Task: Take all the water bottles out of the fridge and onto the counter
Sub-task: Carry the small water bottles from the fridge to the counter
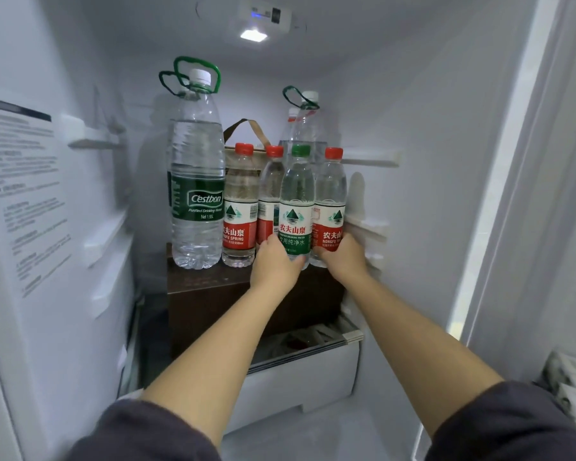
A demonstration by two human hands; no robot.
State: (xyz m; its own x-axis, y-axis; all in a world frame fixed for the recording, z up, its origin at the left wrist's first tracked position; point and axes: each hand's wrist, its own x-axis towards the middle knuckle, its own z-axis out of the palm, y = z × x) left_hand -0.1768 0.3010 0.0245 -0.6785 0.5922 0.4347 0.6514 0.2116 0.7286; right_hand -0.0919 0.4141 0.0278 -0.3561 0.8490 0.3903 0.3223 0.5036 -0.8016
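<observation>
Inside the fridge, several water bottles stand on a dark brown box (210,294). My left hand (275,266) grips the base of the green-capped, green-labelled bottle (296,201). My right hand (341,257) grips the base of the red-capped bottle at the right (330,194). Two more red-capped bottles stand to the left, one (240,207) in front and one (269,191) partly hidden behind it. A tall Cestbon bottle with a green handle (197,181) stands at the far left. Another big bottle with a handle (305,128) stands at the back.
A brown bag with a strap (246,134) sits behind the small bottles. White shelf rails line both fridge walls. A drawer with a glass lid (313,347) lies below the box. The fridge door frame (512,194) rises at the right; the lamp (254,35) glows overhead.
</observation>
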